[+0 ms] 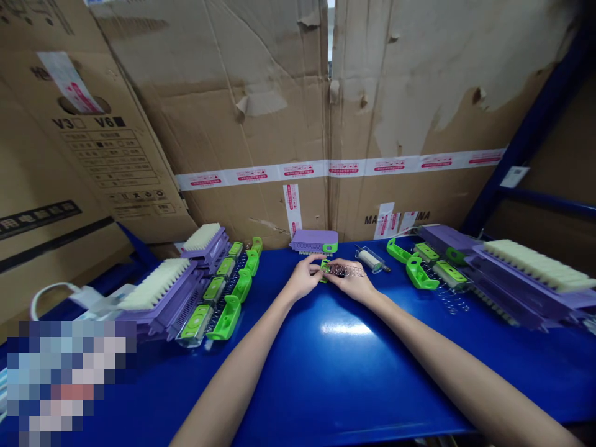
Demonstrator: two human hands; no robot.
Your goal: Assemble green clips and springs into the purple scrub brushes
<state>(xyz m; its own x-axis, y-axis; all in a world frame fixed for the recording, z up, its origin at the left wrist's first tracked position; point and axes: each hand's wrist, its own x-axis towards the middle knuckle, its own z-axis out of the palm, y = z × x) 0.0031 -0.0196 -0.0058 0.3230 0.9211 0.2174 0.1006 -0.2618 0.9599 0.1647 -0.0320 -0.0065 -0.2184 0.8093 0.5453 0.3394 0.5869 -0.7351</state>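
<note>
Over the middle of the blue table, my left hand (303, 279) and my right hand (356, 285) meet fingertip to fingertip. A small green plastic piece (324, 267) sits between them, pinched by my left fingers. My right fingers close on a long metal coil spring (348, 270), which stretches out to the right across the back of that hand. Whether the spring's end is fixed to the green piece I cannot tell. Just behind the hands lies a purple brush head (314, 240) with bristles facing down. To their right rests a clear case with a white roller-like part (371, 259).
Purple brush blocks with cream bristles (158, 282) are stacked at left, beside a row of green clips (226, 318) and springs. More brush blocks (540, 264), green clips (421, 274) and springs (451, 303) lie at right. Cardboard (251, 124) walls the back; a blue metal post (516, 133) stands right.
</note>
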